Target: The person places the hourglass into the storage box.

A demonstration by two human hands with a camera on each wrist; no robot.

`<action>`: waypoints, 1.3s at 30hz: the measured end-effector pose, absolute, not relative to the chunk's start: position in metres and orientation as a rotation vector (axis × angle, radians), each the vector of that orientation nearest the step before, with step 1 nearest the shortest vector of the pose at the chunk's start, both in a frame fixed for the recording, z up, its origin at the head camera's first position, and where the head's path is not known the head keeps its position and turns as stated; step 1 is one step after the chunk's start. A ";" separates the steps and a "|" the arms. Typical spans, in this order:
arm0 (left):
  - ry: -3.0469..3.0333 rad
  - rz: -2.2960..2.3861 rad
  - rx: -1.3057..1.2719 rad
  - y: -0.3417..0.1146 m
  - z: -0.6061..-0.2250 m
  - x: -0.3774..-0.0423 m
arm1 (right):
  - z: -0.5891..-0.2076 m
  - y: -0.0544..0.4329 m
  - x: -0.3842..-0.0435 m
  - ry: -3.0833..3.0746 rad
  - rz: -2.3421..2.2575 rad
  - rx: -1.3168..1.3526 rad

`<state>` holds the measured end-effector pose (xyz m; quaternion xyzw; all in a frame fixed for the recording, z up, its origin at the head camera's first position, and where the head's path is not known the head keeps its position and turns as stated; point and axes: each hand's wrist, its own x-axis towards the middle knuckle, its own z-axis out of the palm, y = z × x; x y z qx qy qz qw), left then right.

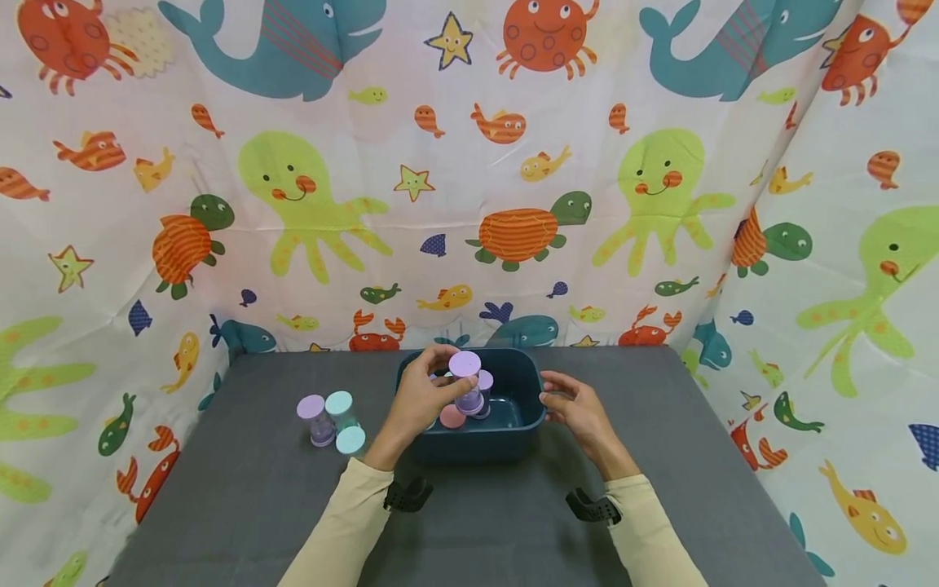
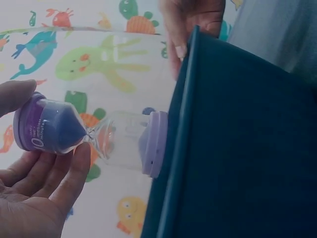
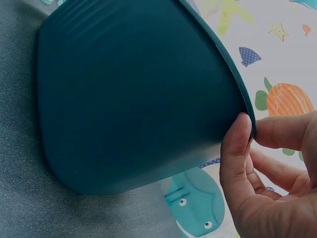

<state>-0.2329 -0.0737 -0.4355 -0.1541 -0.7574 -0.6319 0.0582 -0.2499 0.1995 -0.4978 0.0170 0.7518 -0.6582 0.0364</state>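
In my left hand (image 1: 421, 395) I hold a purple-capped sand timer (image 2: 64, 126) by its top end, thumb on one side and fingers on the other. Purple sand fills much of its upper bulb, and some lies in the lower one. It hangs over the dark teal bin (image 1: 473, 447). My right hand (image 3: 277, 178) pinches the bin's right rim between thumb and fingers. Inside the bin stand another purple-capped sand timer (image 1: 485, 381) and a pink-capped one (image 1: 452, 417); my left hand partly hides other things there.
Left of the bin, on the grey tabletop (image 1: 484, 522), stand a purple-capped sand timer (image 1: 311, 407) and two with light teal caps, one farther back (image 1: 339, 403) and one nearer (image 1: 350, 440). A sea-animal curtain (image 1: 440, 196) encloses the back and sides.
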 end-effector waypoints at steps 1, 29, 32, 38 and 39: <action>-2.305 -1.909 -0.466 -0.073 -0.437 -0.234 | -0.497 0.199 -0.250 2.308 -2.018 0.055; -2.621 -1.716 -0.557 -0.056 -0.472 -0.257 | -0.496 0.200 -0.249 2.278 -2.039 0.058; -2.657 -1.716 -0.585 -0.056 -0.472 -0.258 | -0.495 0.200 -0.249 2.279 -2.039 0.064; -2.768 -1.549 -0.638 -0.057 -0.475 -0.263 | -0.496 0.200 -0.248 2.283 -2.041 0.059; -2.789 -1.508 -0.638 -0.057 -0.476 -0.263 | -0.496 0.200 -0.248 2.282 -2.042 0.059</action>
